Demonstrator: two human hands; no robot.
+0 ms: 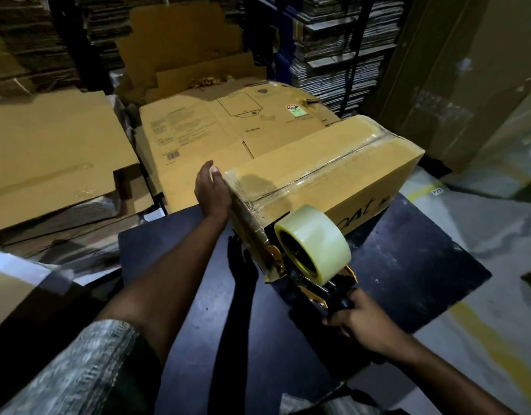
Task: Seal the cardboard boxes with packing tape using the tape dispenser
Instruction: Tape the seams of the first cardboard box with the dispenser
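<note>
A closed brown cardboard box (342, 163) lies on a dark table (408, 265), with clear tape running along its top seam and down its near end. My left hand (211, 190) presses flat against the box's near-left corner, fingers straight. My right hand (355, 316) grips the handle of a yellow-and-black tape dispenser (321, 283). Its clear tape roll (313, 238) sits against the box's near lower corner.
Flattened printed cardboard (216, 130) lies behind the box, and more flat sheets (48, 151) are stacked at the left. Shelves of stacked cartons (342, 49) fill the back. A grey floor with yellow lines (486, 339) shows at the right.
</note>
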